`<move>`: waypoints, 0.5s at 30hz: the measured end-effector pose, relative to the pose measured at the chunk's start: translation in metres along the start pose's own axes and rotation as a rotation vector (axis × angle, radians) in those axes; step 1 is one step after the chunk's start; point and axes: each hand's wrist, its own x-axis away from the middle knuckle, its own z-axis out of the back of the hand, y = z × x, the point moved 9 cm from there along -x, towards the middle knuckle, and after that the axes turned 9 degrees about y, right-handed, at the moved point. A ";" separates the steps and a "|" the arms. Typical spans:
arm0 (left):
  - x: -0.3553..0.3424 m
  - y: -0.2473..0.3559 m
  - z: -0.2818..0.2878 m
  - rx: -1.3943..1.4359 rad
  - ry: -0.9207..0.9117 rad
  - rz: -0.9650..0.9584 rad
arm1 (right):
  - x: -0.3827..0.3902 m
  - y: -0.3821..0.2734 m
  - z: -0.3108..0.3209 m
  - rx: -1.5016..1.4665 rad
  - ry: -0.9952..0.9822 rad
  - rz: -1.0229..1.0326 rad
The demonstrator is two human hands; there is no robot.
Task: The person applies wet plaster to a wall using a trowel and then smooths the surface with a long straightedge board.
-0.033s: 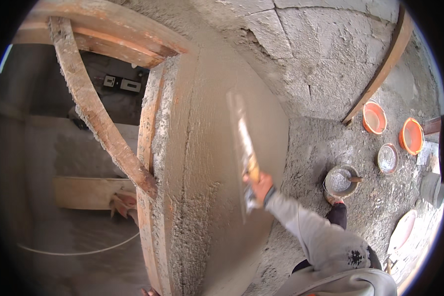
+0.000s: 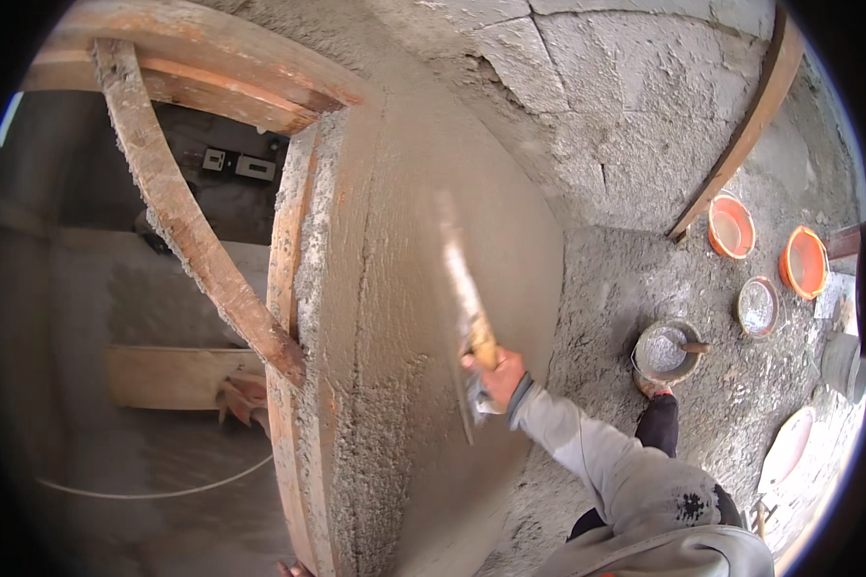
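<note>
My right hand [image 2: 499,376] is closed round the yellowish handle of a long metal plastering trowel [image 2: 462,274]. Its blade is blurred and stands almost upright in the picture, against the smooth wet plaster wall [image 2: 496,212]. Left of the blade, the plaster is rougher, with a coarse patch [image 2: 370,481] low beside the wooden frame [image 2: 285,452]. Only a few fingers of my left hand [image 2: 294,569] show at the bottom edge, curled at the frame's lower end; the rest of that hand is out of sight.
A mortar-crusted brace [image 2: 197,231] slants across the opening at left. On the rough floor at right stand a bucket of mortar [image 2: 660,350] by my foot, a smaller mortar bucket [image 2: 757,308] and two orange buckets [image 2: 731,227]. A wooden post [image 2: 746,125] leans at upper right.
My right hand and the trowel have shifted slightly left and down across the plaster. The left fingers look unmoved.
</note>
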 end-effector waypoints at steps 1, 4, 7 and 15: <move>0.003 0.002 0.004 -0.011 0.014 -0.038 | 0.018 -0.034 -0.015 0.043 -0.085 0.126; 0.004 0.006 0.000 -0.009 0.019 -0.117 | -0.036 -0.096 -0.001 -0.030 -0.045 0.060; -0.001 0.007 -0.001 -0.073 0.001 -0.176 | -0.095 -0.049 0.042 0.090 0.025 -0.158; -0.007 -0.003 0.004 0.016 0.031 -0.247 | -0.015 0.125 0.055 -0.187 0.360 -0.630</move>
